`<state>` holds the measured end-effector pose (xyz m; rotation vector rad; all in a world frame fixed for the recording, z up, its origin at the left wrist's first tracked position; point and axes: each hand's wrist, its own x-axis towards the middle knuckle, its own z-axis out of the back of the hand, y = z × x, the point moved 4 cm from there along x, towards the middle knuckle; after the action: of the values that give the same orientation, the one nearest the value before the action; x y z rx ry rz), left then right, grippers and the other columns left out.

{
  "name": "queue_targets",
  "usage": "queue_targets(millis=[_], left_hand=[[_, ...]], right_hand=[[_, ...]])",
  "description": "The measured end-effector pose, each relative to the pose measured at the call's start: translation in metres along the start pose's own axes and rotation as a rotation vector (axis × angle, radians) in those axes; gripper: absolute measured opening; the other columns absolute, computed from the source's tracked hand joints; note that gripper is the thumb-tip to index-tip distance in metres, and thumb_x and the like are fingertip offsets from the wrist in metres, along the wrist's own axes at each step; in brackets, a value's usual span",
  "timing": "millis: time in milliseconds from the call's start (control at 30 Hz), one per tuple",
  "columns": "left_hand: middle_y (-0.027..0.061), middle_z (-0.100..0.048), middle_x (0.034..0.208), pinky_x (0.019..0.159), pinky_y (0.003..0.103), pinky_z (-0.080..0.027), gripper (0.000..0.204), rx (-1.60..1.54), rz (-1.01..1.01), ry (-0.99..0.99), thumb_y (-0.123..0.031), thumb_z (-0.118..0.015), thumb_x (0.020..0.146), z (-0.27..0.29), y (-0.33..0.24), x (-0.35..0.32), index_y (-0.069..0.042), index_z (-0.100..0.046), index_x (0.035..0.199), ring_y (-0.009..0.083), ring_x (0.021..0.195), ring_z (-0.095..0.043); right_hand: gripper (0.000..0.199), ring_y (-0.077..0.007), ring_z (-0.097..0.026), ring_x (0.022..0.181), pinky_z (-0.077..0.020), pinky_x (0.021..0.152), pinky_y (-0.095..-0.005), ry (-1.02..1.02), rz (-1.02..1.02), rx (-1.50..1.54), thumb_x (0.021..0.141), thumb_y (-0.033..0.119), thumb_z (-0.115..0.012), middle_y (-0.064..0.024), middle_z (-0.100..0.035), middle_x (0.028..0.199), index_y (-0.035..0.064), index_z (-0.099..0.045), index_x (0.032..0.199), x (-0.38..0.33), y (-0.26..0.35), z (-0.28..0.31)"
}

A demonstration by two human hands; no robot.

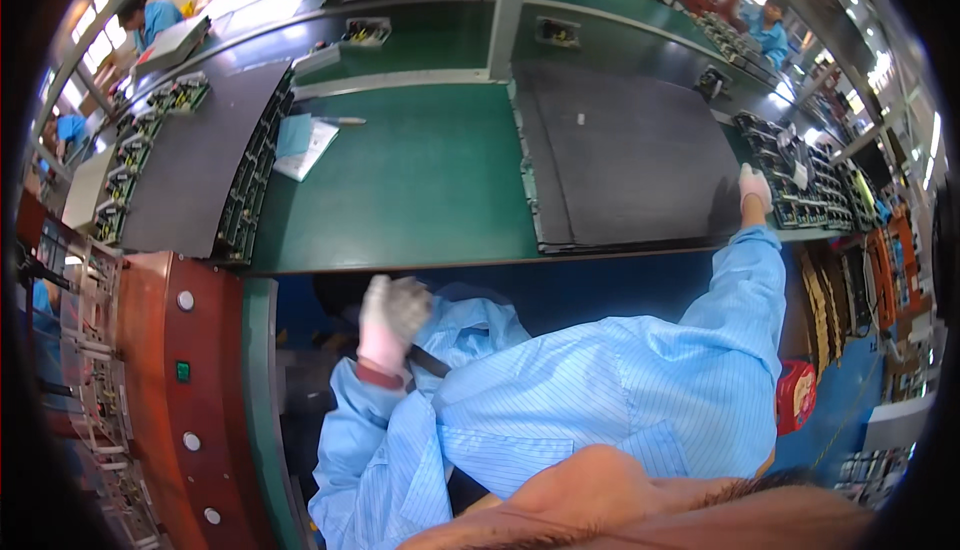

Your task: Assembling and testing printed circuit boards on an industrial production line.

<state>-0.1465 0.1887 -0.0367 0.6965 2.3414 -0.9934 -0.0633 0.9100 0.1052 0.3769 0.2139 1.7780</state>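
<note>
My right hand, in a white glove, reaches out to the right side of the bench. Its fingers close at the left edge of a panel of circuit boards, which carries rows of dark and green parts. My left hand, also gloved, is raised over my lap just off the bench's front edge. Motion smears its fingers, and I see no object in it. Beside my right hand lies a stack of dark grey sheets, with board edges showing along its left side.
The green bench spans the front. Papers and a pen lie near the left stack of boards under a dark sheet. A metal post rises behind. At left stands a red-brown machine panel with buttons. Co-workers sit farther off.
</note>
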Motion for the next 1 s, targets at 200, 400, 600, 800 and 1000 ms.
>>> queue_targets(millis=[200,400,600,800,1000], left_hand=[[0.0263,-0.052,0.139,0.108,0.044,-0.041,0.075,1.351,-0.945,0.357,-0.047,-0.072,0.081,-0.15,0.002,-0.068,-0.004,-0.051,0.138,0.0377,0.127,-0.053],[0.0311,-0.028,0.155,0.121,0.047,-0.023,0.105,1.677,-0.887,0.382,-0.053,-0.076,0.075,-0.216,0.055,-0.028,-0.005,-0.027,0.154,0.0395,0.146,-0.029],[0.0278,-0.032,0.155,0.121,0.045,-0.022,0.104,1.553,-1.068,0.26,-0.056,-0.074,0.077,-0.21,0.073,0.002,-0.004,-0.027,0.154,0.0353,0.145,-0.033],[0.0249,-0.036,0.152,0.12,0.045,-0.025,0.098,1.553,-1.073,0.21,-0.052,-0.074,0.078,-0.212,0.069,0.004,-0.003,-0.032,0.152,0.0339,0.14,-0.039],[0.0224,-0.041,0.148,0.119,0.044,-0.024,0.095,1.541,-1.17,0.315,-0.046,-0.078,0.074,-0.211,0.06,-0.001,-0.004,-0.037,0.148,0.0344,0.134,-0.043]], right_hand=[[0.063,-0.0363,-0.058,0.121,-0.0324,0.102,-0.0573,0.069,0.072,-0.12,0.091,0.059,-0.037,-0.0088,-0.064,0.134,0.0189,-0.062,0.132,0.018,0.045,-0.022],[0.062,-0.0351,-0.059,0.117,-0.0355,0.099,-0.0542,-0.032,-0.015,-0.169,0.086,0.058,-0.043,-0.0086,-0.067,0.127,0.02,-0.062,0.131,0.022,0.026,-0.035],[0.057,-0.0348,-0.061,0.115,-0.0383,0.098,-0.0526,-0.009,0.118,-0.081,0.088,0.056,-0.044,-0.0095,-0.067,0.126,0.0226,-0.062,0.13,0.005,0.048,-0.037],[0.053,-0.0349,-0.061,0.115,-0.0407,0.096,-0.0521,-0.051,0.069,-0.14,0.089,0.052,-0.043,-0.0101,-0.067,0.126,0.0236,-0.062,0.129,-0.001,0.051,-0.034],[0.056,-0.0358,-0.061,0.115,-0.0408,0.096,-0.0526,-0.055,-0.014,-0.18,0.089,0.053,-0.042,-0.0099,-0.066,0.129,0.0196,-0.064,0.128,0.011,0.038,-0.038]])
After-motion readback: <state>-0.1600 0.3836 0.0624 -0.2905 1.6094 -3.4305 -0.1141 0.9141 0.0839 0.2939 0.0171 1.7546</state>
